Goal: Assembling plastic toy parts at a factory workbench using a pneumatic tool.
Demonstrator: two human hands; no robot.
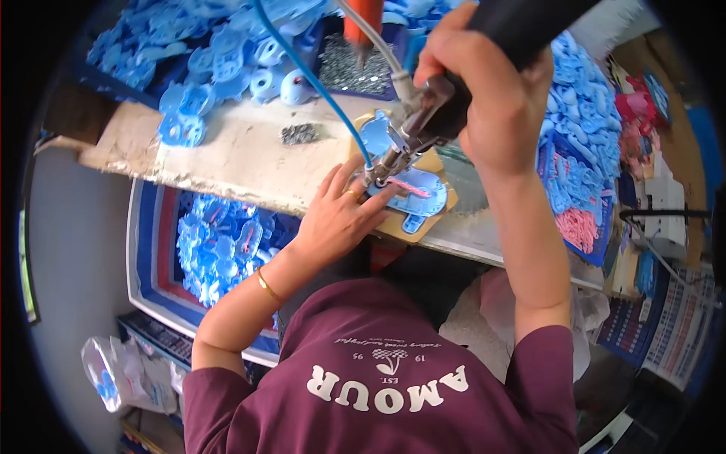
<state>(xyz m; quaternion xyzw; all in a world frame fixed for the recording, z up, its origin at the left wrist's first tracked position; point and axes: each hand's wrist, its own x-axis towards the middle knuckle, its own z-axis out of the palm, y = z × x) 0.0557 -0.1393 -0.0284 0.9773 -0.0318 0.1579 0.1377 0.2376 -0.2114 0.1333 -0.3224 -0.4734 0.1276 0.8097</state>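
Just right of the frame's centre, the blue part (pixel 427 198) sits on a tan block (pixel 391 228). The left hand (pixel 340 213), fingers spread, touches its left side; upper right, the right hand (pixel 501 98) grips the driver (pixel 448 113)

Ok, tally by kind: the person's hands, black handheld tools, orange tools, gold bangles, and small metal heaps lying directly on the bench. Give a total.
Hands: 2, left hand and right hand
Black handheld tool: 1
Orange tool: 1
Gold bangle: 1
Small metal heap: 1
Total: 6
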